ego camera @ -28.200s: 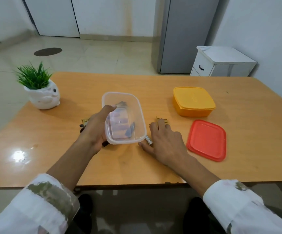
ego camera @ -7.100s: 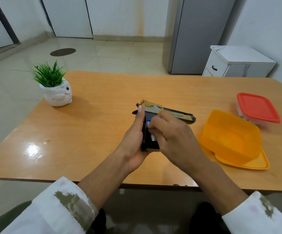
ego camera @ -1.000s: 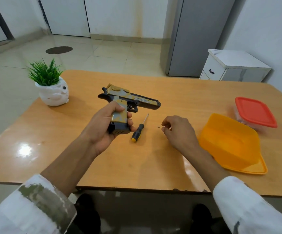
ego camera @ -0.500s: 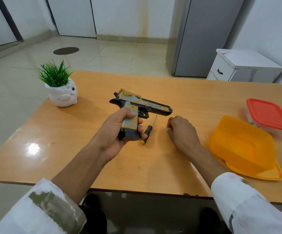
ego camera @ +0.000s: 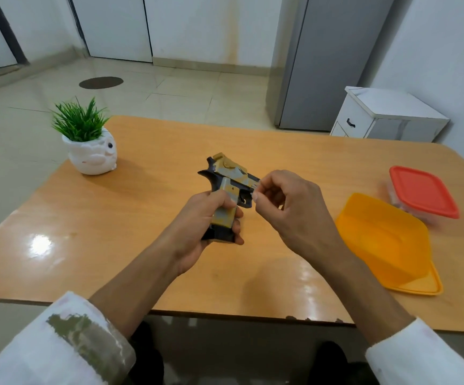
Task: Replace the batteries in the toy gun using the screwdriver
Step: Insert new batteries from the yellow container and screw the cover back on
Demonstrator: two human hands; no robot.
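Centre frame, the left hand [ego camera: 197,218] is gripping the toy gun [ego camera: 226,187] by its handle, likely light, rigid plastic, while the right hand [ego camera: 292,209] is pinching a tiny item [ego camera: 254,195], too small to identify.

The left hand [ego camera: 197,229] grips the toy gun [ego camera: 226,187]; the right hand [ego camera: 292,209] pinches perhaps a screw.

Right hand [ego camera: 289,207] now up at toy gun [ego camera: 228,187]

Toy gun [ego camera: 224,187]: gold-grey camouflage, black frame; raised above table [ego camera: 119,218], handle down, barrel pointing right, muzzle hidden.
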